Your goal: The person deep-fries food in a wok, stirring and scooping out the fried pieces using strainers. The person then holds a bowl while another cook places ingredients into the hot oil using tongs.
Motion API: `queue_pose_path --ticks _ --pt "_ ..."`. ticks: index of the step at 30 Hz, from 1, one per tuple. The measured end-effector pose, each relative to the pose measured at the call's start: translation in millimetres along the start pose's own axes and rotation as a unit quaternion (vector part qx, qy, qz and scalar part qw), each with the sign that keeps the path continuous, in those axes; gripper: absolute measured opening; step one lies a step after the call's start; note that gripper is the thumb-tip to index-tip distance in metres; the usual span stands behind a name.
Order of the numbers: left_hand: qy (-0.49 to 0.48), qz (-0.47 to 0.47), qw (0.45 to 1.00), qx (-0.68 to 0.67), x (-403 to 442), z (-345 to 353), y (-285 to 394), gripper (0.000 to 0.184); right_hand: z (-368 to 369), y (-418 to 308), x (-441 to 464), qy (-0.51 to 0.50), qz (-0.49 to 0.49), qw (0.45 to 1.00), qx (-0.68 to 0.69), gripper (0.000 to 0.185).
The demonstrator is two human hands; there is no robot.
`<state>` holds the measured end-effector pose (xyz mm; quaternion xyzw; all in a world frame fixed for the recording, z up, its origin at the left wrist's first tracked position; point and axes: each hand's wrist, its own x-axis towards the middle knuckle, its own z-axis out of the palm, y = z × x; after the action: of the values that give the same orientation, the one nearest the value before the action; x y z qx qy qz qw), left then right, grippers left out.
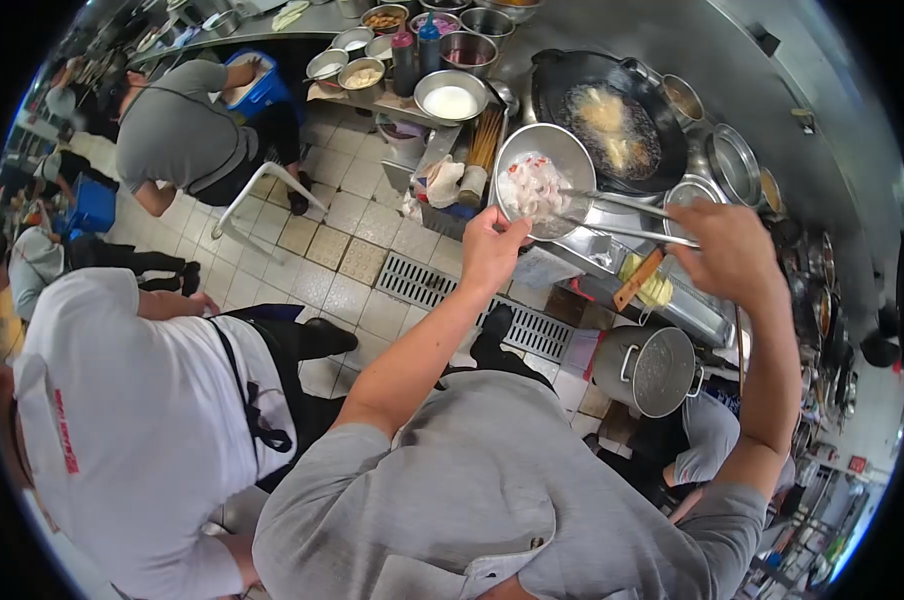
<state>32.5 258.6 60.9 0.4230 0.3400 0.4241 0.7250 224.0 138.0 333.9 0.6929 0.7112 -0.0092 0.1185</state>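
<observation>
My left hand (494,248) grips the near rim of a metal bowl (579,150), tilted toward me. Inside lie pale, whitish pieces with red bits (534,186), perhaps raw meat or seafood; I cannot tell which. Metal tongs (627,204) are held in my right hand (724,250), their tips down among the pieces. Just beyond the bowl, a black wok (672,125) of bubbling oil holds golden frying pieces (604,112).
Bowls of ingredients and a dish of white powder or liquid (450,100) stand on the counter at upper left. A wooden-handled tool (639,280) lies right of the bowl. A large pot (647,370) stands below. Several co-workers, one in a white shirt (152,370), are nearby.
</observation>
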Motion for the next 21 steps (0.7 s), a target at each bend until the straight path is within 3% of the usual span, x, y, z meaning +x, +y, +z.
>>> queue_pose_path --ticks 5,9,15,21 --pt "-0.015 -0.012 0.998 0.052 -11 -4 -4 0.027 9 -30 -4 -0.019 0.005 0.999 -0.045 0.033" --pt "-0.023 -0.026 0.999 0.006 -13 8 3 0.027 -4 -23 -28 0.04 0.037 0.998 -0.042 0.031" --pt "-0.007 -0.088 0.995 0.045 4 30 -17 0.023 1 46 -38 0.112 0.08 0.991 -0.003 0.032" --pt "0.078 -0.065 0.995 0.011 18 48 -59 0.02 60 135 0 0.155 0.072 0.984 0.048 0.031"
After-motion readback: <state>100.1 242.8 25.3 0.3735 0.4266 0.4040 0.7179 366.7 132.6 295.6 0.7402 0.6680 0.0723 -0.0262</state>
